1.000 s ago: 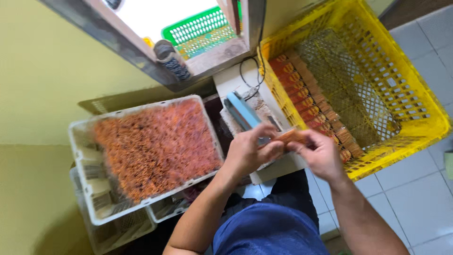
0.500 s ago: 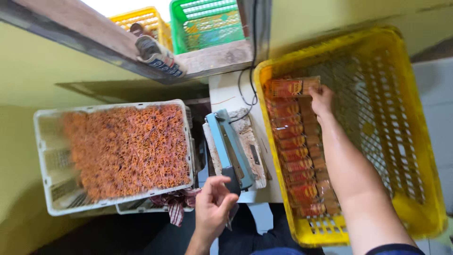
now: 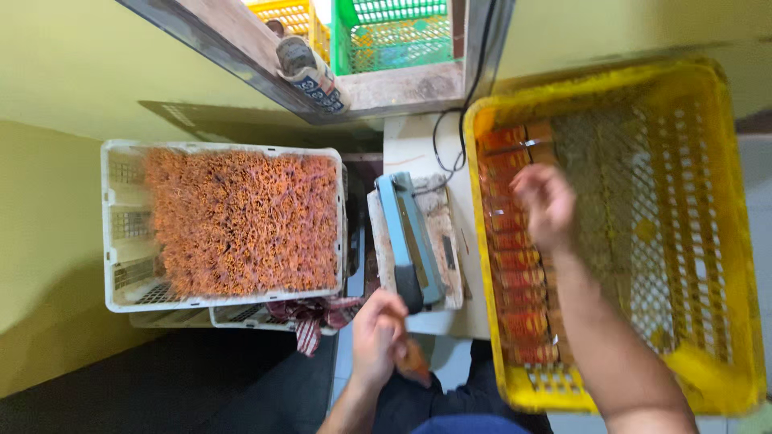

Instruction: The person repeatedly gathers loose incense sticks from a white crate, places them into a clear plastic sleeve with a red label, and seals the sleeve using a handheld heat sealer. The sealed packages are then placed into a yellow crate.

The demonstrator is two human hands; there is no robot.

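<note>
My left hand (image 3: 378,337) is low in the middle, just below the front end of a blue heat sealer (image 3: 410,237), and it holds a small orange packet (image 3: 414,362). My right hand (image 3: 543,201) hovers blurred over the left side of a yellow plastic crate (image 3: 724,241), fingers loosely curled with nothing visible in them. Beneath it a row of sealed orange packets (image 3: 515,265) lines the crate's left wall. A white crate (image 3: 117,233) at the left is full of loose orange snack strands (image 3: 241,221).
The sealer rests on a small white stand (image 3: 410,145) with a black cable (image 3: 450,137). A checked cloth (image 3: 310,317) hangs below the white crate. Behind are a window ledge (image 3: 386,88), a green crate (image 3: 394,32) and another yellow crate (image 3: 289,16). Yellow walls flank both sides.
My right hand set a packet at the far end of the row, then drew back toward me along the crate. My left hand dropped below the sealer. The view shifted slightly.
</note>
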